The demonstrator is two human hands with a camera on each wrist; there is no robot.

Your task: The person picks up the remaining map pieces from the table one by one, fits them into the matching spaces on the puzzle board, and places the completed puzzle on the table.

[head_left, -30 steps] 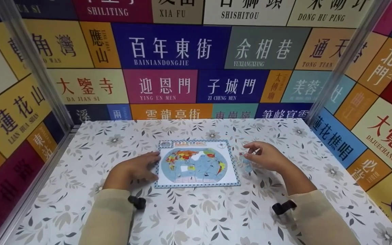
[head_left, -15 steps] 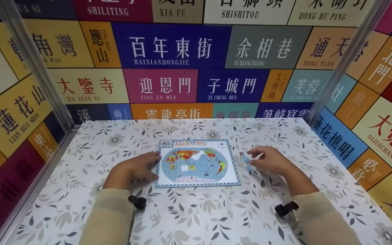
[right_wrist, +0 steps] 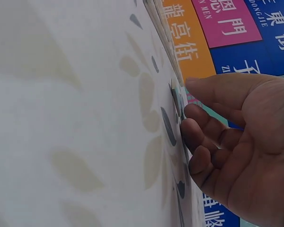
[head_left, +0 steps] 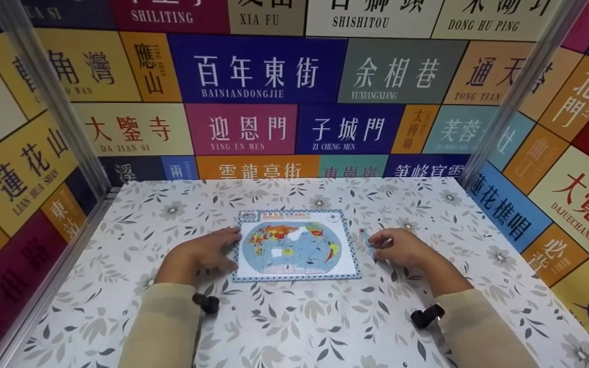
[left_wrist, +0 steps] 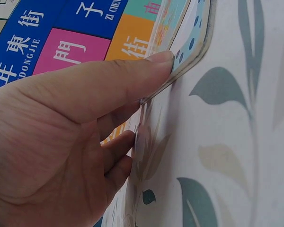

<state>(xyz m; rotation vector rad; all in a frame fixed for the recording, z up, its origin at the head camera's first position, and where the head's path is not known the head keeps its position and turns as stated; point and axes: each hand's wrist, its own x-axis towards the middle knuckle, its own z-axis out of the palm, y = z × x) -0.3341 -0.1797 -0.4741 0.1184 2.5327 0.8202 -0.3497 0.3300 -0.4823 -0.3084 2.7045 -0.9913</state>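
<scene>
Lying flat near the middle of the leaf-patterned table (head_left: 294, 327): a world-map puzzle board (head_left: 297, 245) with a dotted blue border, most of its pieces seated in the frame. Resting against the board's left edge, the left hand (head_left: 200, 258), fingers loosely extended, thumb tip pressing on the dotted border (left_wrist: 189, 47) in the left wrist view, the other fingers lying on the tabletop beside it and gripping nothing. Sitting just right of the board, the right hand (head_left: 402, 248), fingertips (right_wrist: 194, 130) lowered onto the table, touching a small bluish puzzle piece (head_left: 368, 248) lying apart from the board; whether pinching or merely touching that piece, impossible to tell. Surrounding the table, walls (head_left: 258, 71) covered in coloured place-name signs.
</scene>
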